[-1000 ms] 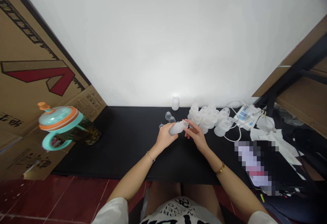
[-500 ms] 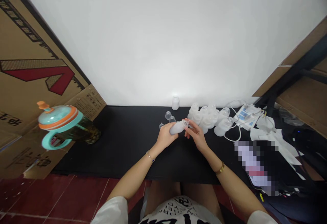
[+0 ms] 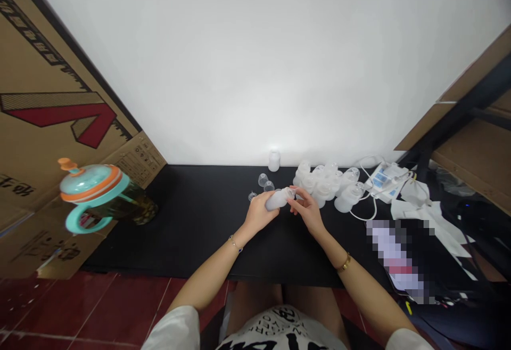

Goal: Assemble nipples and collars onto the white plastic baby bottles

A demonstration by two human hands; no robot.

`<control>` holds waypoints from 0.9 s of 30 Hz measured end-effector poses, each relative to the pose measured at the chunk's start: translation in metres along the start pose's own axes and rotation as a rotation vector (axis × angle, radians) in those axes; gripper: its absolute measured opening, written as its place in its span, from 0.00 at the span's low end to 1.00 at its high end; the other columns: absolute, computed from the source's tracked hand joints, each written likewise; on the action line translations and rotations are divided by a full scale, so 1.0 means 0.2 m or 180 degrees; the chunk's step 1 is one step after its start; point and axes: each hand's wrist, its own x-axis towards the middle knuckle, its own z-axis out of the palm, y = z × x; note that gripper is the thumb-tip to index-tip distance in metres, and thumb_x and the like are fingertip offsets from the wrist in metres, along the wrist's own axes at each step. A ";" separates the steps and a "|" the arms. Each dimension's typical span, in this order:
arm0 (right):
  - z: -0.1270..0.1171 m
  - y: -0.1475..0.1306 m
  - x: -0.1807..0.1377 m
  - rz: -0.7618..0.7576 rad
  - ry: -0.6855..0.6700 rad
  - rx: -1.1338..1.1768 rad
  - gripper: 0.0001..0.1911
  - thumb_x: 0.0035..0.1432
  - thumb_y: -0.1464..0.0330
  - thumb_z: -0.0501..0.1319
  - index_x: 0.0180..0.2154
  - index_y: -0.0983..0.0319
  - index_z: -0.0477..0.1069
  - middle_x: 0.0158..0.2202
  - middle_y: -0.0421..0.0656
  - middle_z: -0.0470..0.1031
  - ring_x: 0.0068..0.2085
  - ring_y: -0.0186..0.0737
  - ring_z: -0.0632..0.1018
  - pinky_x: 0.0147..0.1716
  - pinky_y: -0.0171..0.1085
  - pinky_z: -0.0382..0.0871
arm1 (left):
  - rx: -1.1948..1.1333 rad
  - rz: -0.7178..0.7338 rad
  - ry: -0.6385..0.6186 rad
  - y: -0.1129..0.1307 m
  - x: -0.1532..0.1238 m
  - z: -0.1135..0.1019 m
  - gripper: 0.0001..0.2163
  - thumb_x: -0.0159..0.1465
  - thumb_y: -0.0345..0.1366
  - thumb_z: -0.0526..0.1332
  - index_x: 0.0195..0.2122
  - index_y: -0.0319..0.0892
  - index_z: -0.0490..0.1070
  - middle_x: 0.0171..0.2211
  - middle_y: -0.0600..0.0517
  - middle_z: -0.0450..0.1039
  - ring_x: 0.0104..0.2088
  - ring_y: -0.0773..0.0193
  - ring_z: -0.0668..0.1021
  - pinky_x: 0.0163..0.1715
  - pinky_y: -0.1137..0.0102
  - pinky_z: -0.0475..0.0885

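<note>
My left hand [image 3: 258, 213] wraps round a frosted white baby bottle [image 3: 276, 200], tilted with its top pointing right. At that end, the fingertips of my right hand [image 3: 307, 210] close on the clear nipple [image 3: 290, 193], which they partly cover. Loose clear nipples [image 3: 262, 180] lie on the black table [image 3: 191, 217] just beyond my left hand. Against the wall stands a frosted bottle body [image 3: 274, 161] with no nipple visible on it. To the right of my right hand, several baby bottles [image 3: 326, 185] with clear nipples on top stand close together.
A large jug [image 3: 93, 195] with a teal and orange lid stands at the left beside cardboard boxes [image 3: 48, 99]. On the right are a power strip [image 3: 385, 182] with white cables, crumpled white paper [image 3: 425, 211] and a blurred-out dark device [image 3: 403, 259]. A white wall closes off the back.
Both hands stay nearly in place on the bottle. My right fingertips have shifted slightly at the nipple end.
</note>
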 end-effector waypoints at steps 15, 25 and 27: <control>-0.01 -0.01 0.00 0.0094 -0.0047 -0.0068 0.24 0.53 0.56 0.70 0.50 0.58 0.75 0.26 0.36 0.71 0.22 0.33 0.69 0.19 0.33 0.64 | -0.0108 0.0031 -0.0073 0.02 -0.01 0.00 0.22 0.55 0.33 0.69 0.53 0.42 0.75 0.52 0.45 0.78 0.50 0.51 0.80 0.53 0.58 0.72; 0.00 0.00 0.00 0.0108 0.0094 0.0356 0.25 0.55 0.58 0.70 0.53 0.57 0.75 0.48 0.47 0.79 0.24 0.33 0.75 0.20 0.35 0.66 | -0.0515 -0.0229 -0.0124 0.06 0.00 -0.03 0.22 0.56 0.35 0.70 0.53 0.43 0.75 0.50 0.47 0.79 0.48 0.53 0.80 0.51 0.61 0.72; 0.00 0.00 0.00 0.0063 0.0118 0.0394 0.25 0.54 0.59 0.70 0.53 0.56 0.75 0.57 0.49 0.75 0.24 0.32 0.75 0.19 0.35 0.66 | -0.0402 -0.0117 -0.0092 0.06 0.00 -0.03 0.22 0.57 0.36 0.69 0.53 0.44 0.75 0.50 0.48 0.79 0.48 0.53 0.80 0.51 0.61 0.72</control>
